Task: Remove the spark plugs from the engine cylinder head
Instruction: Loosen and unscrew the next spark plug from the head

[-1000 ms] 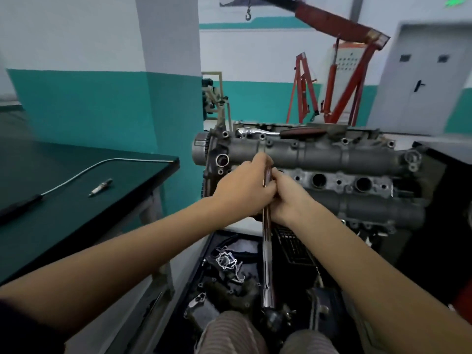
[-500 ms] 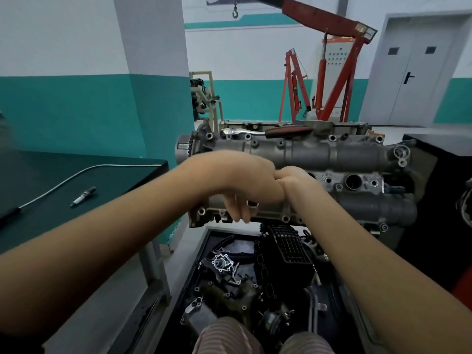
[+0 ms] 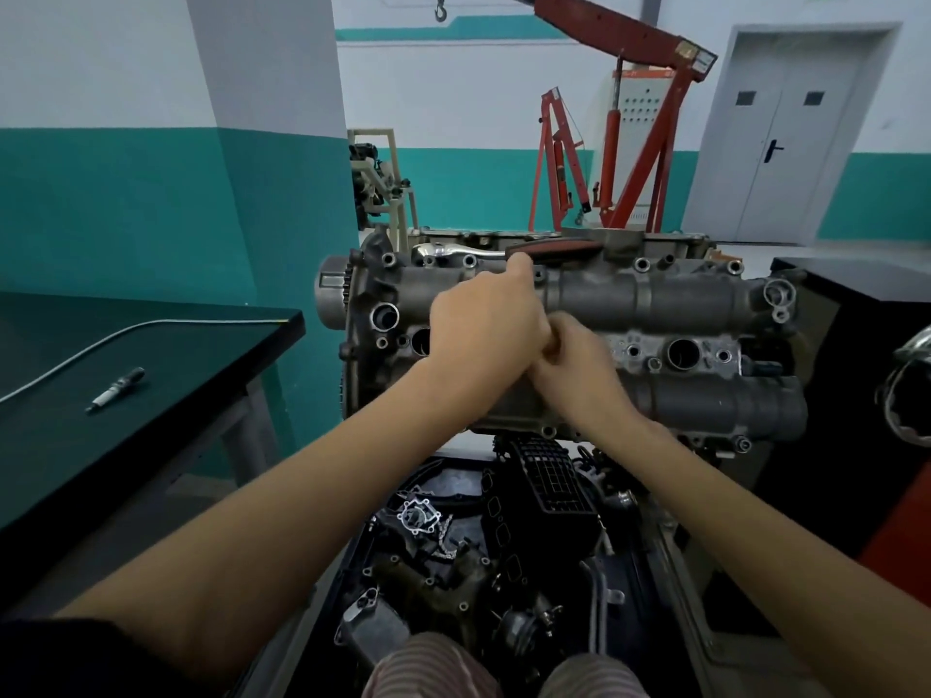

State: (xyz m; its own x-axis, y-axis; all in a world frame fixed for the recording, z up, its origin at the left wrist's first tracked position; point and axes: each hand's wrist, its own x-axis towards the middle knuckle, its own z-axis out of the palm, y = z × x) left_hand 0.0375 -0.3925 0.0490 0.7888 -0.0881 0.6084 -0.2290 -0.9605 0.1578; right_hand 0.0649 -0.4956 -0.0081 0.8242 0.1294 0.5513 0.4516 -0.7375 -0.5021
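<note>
Your hands have swung the long bar round. A second ago it hung down from your fists towards the parts tray; half a second ago your hands were low against the front of the cylinder head (image 3: pixel 655 304); now your left hand (image 3: pixel 486 327) is raised over the upper cam housing, fingers curled, with the tips reaching up towards the ratchet (image 3: pixel 504 251) that lies on top of the engine. Your right hand (image 3: pixel 579 365) is clenched just below and touching the left. The bar itself is hidden under both fists, so you appear to be gripping it, but I cannot tell for certain what either hand is clamped on.

That sweep reads as a turn of the wrench on the plug under your hands, so that plug is likely being loosened, not yet out. It sits in the well your fists cover, in the middle row. The well to the left (image 3: pixel 420 340) and the one to the right (image 3: pixel 682 352) look open and dark; whether plugs remain deep inside cannot be seen. One spark plug (image 3: pixel 117 389) already lies on the dark surface (image 3: pixel 201 345) at your left, beside a thin metal rod (image 3: pixel 151 327).
</note>
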